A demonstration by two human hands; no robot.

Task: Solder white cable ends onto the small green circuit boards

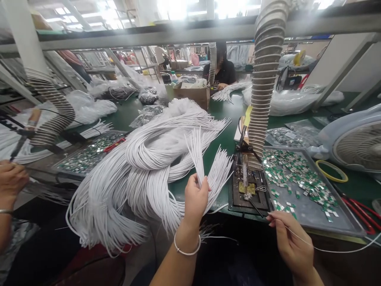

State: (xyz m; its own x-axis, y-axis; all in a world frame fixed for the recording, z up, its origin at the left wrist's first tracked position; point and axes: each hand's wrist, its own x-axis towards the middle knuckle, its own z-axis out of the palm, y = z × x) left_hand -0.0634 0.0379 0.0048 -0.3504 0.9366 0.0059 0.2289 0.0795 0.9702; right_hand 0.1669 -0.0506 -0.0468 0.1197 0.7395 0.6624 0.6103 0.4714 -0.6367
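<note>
My left hand (197,198) is closed around a bunch of white cables (197,153), whose ends fan upward. Beside it lies another sheaf of white cable ends (219,171). My right hand (293,240) pinches a single white cable (330,251) near the front edge of the tray; the cable trails off to the right. A soldering stand (238,198) with a yellow sponge (247,188) sits between my hands, and a soldering iron (245,174) points down over it. Small green circuit boards (297,171) lie scattered in the grey tray (312,216) right of the stand.
Large coils of white cable (149,159) cover the bench to the left. A ribbed exhaust hose (264,79) hangs above the stand. A fan (357,139) and a yellow tape roll (331,171) are at right. A co-worker's hand (12,180) works at far left; another person (222,69) sits opposite.
</note>
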